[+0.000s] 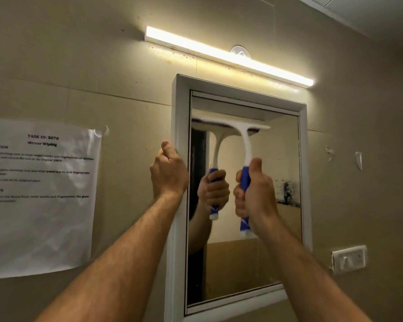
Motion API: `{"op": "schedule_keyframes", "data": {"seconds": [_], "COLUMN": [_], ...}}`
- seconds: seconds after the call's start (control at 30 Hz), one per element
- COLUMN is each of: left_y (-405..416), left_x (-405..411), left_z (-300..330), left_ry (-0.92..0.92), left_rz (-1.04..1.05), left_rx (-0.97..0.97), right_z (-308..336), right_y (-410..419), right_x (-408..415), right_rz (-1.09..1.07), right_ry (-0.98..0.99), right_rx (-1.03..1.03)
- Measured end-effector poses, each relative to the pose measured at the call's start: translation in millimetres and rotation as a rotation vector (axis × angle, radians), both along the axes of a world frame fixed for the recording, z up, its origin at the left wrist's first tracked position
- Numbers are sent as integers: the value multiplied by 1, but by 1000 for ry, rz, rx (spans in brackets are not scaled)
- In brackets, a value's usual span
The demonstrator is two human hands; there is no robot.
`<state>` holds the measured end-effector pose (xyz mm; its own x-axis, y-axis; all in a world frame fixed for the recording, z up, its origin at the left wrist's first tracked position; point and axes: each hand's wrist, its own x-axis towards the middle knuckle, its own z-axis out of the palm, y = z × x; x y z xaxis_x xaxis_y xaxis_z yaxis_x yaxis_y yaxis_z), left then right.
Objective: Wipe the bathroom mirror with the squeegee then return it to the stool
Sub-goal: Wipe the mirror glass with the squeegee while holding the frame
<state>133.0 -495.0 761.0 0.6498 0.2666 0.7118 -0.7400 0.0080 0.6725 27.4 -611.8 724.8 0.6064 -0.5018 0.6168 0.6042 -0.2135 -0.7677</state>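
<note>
beige wall, taped paper (pixel 40 196), lit lamp (pixel 228 55), mirror (pixel 275 256), switch (pixel 349 259)

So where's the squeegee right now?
In the head view, the squeegee is up against the upper part of the mirror, right of centre. The right hand grips its blue handle, while the left hand holds the mirror's left frame.

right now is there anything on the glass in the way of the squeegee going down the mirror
Nothing visible blocks it. The right hand grips the squeegee with its blade near the top of the mirror, and the glass below is bare. The left hand holds the frame's left edge, off the glass.
</note>
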Motion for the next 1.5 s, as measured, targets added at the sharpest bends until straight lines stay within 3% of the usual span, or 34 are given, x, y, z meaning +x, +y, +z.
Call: {"op": "schedule_keyframes", "data": {"seconds": [0.17,0.47,0.73,1.03,1.17,1.33,1.5], "left_y": [1,0,1,1,1,-1,-3], "left_x": [0,-7,-9,-12,-16,-17,-19], "left_z": [0,0,0,-3,-10,-11,-12], "left_ry": [-25,5,-21,23,-18,-16,-23], "left_rz": [21,7,101,141,141,102,117], "left_rx": [9,-14,45,53,50,-17,-29], "right_z": [43,-27,36,-75,-46,22,-17], "right_y": [12,0,20,-5,-11,-5,-7], "right_x": [-10,8,-14,6,-1,-10,-3], "right_rz": [86,-59,127,30,21,167,90], "right_ry": [-21,46,-57,16,25,-62,-30], "right_rx": [19,-36,104,-20,-69,32,-41]}}
